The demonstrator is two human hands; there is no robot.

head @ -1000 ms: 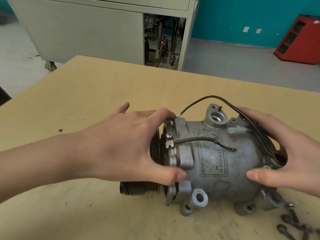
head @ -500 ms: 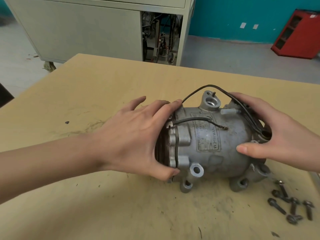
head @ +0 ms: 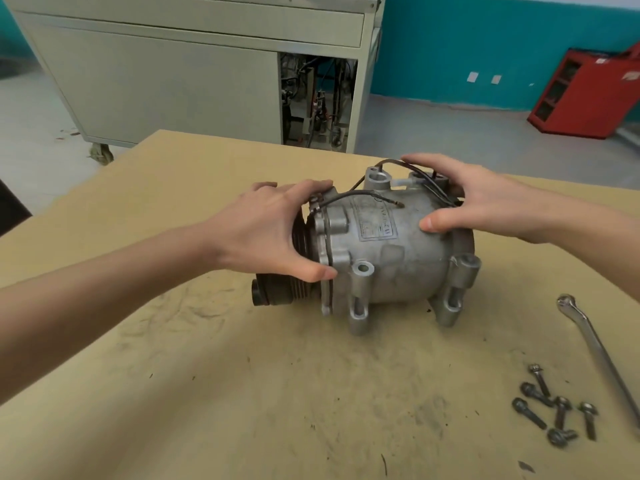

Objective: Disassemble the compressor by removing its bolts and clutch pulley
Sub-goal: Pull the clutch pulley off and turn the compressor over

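A grey cast compressor (head: 398, 258) lies on its side on the wooden table (head: 207, 393), with thin black wires looped over its top. Its dark clutch pulley (head: 277, 291) points left. My left hand (head: 266, 233) wraps over the pulley end, thumb on the front flange. My right hand (head: 464, 197) grips the rear end of the housing, thumb pressed on its side. Several removed bolts (head: 554, 408) lie loose at the table's right front.
A long silver wrench (head: 595, 348) lies at the right edge, next to the bolts. Beyond the table stand a grey metal cabinet on castors (head: 166, 81) and a red cabinet (head: 585, 95) against the teal wall.
The compressor has turned so its rear end swings toward me, both hands staying on it. The view has pulled back, and the wrench has come into sight.
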